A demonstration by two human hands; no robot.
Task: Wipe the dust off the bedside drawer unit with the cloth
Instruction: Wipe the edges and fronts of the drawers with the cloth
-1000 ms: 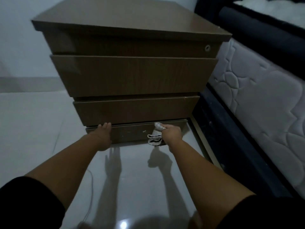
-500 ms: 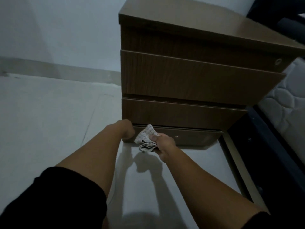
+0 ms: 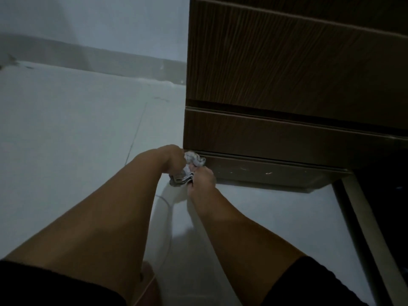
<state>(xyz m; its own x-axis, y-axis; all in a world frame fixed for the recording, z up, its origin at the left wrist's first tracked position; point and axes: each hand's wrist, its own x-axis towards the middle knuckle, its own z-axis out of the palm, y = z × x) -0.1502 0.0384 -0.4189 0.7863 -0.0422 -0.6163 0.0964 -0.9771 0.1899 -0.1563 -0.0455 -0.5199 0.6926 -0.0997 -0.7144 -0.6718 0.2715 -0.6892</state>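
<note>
The brown wooden drawer unit fills the upper right, and its low bottom plinth carries pale dust marks. A crumpled white checked cloth is bunched at the plinth's left front corner. My right hand grips the cloth from below and the right. My left hand is curled against the cloth from the left and seems to hold it too. Both hands sit close together at that corner; the fingers are mostly hidden.
Pale tiled floor spreads to the left, with a grey skirting board along the white wall. A light rail of the bed frame runs down the right beside a dark gap. A thin white cable lies between my forearms.
The view has swung left and closer to the unit's lower left corner. My right hand carried the cloth left along the plinth to meet my left hand, which now closes on the cloth.
</note>
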